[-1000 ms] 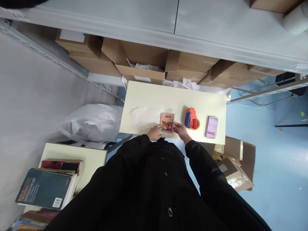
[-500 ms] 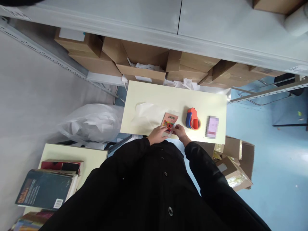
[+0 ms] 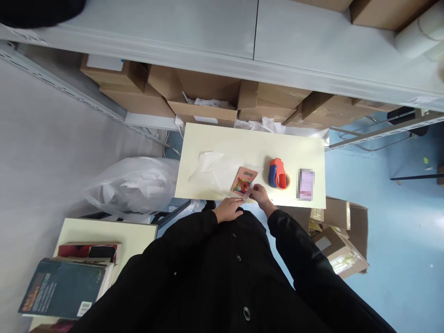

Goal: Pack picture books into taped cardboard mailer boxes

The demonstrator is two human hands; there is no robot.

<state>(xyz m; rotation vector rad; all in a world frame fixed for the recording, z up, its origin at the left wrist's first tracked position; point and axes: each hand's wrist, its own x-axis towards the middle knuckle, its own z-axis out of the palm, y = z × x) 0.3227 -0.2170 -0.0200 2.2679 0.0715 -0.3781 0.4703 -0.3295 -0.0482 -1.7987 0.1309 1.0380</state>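
Note:
A small pink booklet [image 3: 244, 180] with a colourful picture on its cover lies tilted near the front edge of the pale table. Beneath it and to its left spreads a thin, translucent white sheet [image 3: 211, 167]. My right hand [image 3: 259, 193] pinches a folded strip of this sheet at the booklet's lower right corner. At the front edge, just below the booklet, rests my left hand [image 3: 229, 209], its fingers stretched out towards the strip. An orange and blue tape dispenser [image 3: 277, 174] stands to the right of the booklet.
A blurred-out pinkish item [image 3: 305, 184] lies at the table's right. Cardboard boxes [image 3: 204, 108] line the shelf behind. A clear bag of white paper [image 3: 135, 185] sits left, above a side table with books [image 3: 65, 282]. An open carton [image 3: 342, 236] stands on the floor at right.
My left hand has drawn back off the booklet's lower left part to the table edge, uncovering more of the cover. My right hand stays at the strip. The view has shifted slightly.

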